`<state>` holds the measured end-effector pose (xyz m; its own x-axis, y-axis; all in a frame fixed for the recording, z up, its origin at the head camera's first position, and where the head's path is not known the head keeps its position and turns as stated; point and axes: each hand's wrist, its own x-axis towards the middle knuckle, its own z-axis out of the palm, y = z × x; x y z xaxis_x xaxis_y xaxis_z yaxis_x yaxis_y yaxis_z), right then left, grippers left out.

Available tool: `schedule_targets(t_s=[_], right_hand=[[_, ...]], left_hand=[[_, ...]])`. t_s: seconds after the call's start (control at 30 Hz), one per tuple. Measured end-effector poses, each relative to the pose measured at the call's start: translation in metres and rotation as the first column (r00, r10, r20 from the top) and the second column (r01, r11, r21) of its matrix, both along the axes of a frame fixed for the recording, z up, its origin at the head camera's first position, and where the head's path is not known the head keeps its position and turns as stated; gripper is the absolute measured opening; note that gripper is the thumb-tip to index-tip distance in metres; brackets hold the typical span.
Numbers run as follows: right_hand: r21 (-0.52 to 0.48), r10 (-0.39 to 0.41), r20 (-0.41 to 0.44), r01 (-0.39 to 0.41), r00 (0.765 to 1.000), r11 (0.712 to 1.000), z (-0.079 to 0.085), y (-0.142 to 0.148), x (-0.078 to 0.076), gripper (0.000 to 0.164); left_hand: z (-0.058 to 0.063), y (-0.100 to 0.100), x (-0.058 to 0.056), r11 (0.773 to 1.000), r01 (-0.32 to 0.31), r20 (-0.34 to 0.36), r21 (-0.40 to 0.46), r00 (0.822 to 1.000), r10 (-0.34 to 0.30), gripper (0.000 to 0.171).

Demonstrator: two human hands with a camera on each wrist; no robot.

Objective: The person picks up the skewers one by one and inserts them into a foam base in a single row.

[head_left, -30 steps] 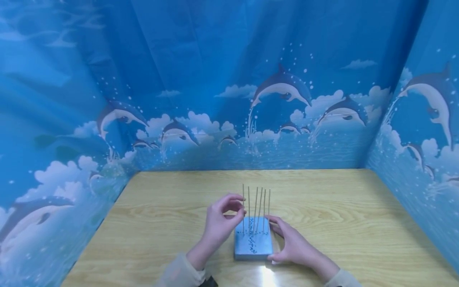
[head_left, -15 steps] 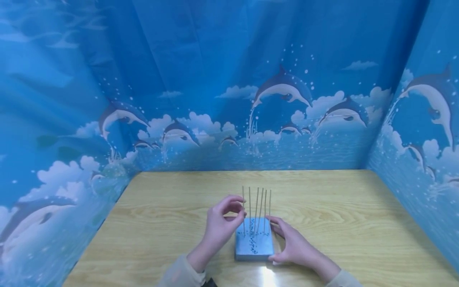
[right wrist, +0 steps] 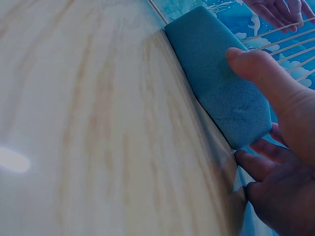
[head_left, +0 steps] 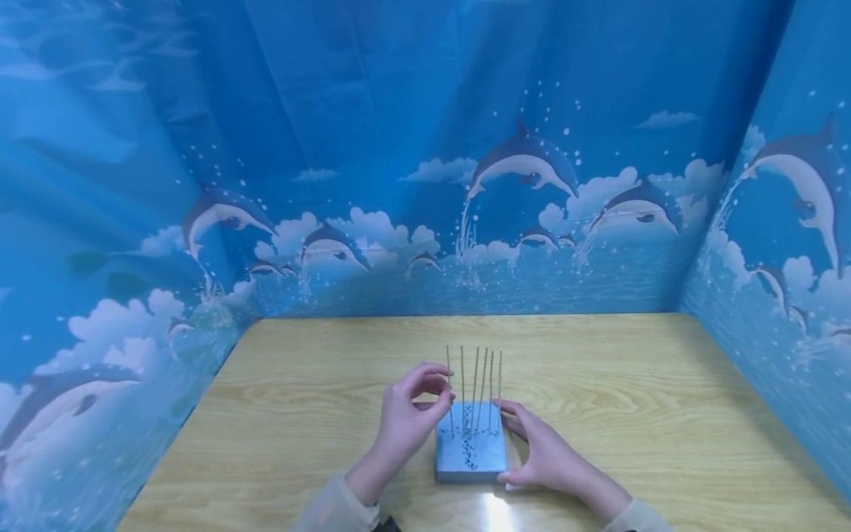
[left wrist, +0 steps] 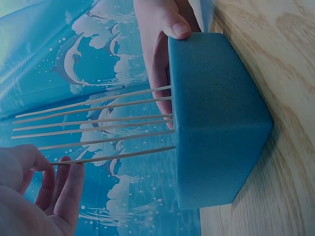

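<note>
A blue foam block (head_left: pixel 488 457) with many small holes in its top sits on the table. Several thin wooden sticks (head_left: pixel 475 377) stand up from it in a loose row, some leaning a little. My left hand (head_left: pixel 414 410) pinches the leftmost stick (left wrist: pixel 118 156) between thumb and fingertips, partway up; its lower end meets the block's top. From the right side, my right hand (head_left: pixel 548 458) holds the block, the thumb (right wrist: pixel 248 64) on the near side and the fingers round toward the far side. In the left wrist view the right hand's thumb lies at the block's edge.
The wood-grain table (head_left: pixel 299 384) extends around the block on all sides. A blue dolphin-print curtain (head_left: pixel 372 185) stands along the table's back edge and both sides. A bright glare spot (head_left: pixel 497 510) shows on the tabletop in front of the block.
The top of the pinched stick has tipped slightly to the left, with the left hand keeping its pinch. The right hand and block hold their places.
</note>
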<state>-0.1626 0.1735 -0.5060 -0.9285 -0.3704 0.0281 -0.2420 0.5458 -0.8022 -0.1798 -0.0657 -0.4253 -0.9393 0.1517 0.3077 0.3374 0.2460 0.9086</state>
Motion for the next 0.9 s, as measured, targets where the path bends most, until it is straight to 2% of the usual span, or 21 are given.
schedule_targets(t_s=[0.3, 0.7, 0.9], right_hand=[[-0.007, 0.003, -0.009, -0.003, 1.0, 1.0, -0.0004, -0.0006, -0.0003, 0.115], [-0.007, 0.002, 0.005, -0.002, 1.0, 1.0, -0.0002, -0.0014, 0.0012, 0.115], [0.0, -0.007, 0.002, 0.007, 1.0, 1.0, 0.0007, -0.001, 0.0012, 0.116]], left_hand=[[-0.0007, -0.0005, -0.0006, 1.0, 0.009, -0.005, -0.006, 1.0, -0.01, 0.029], [-0.0033, -0.0015, -0.001, 1.0, -0.017, 0.036, -0.013, 0.999, 0.018, 0.03], [-0.0033, 0.0002, -0.001, 1.0, -0.006, 0.016, -0.028, 1.0, 0.007, 0.03]])
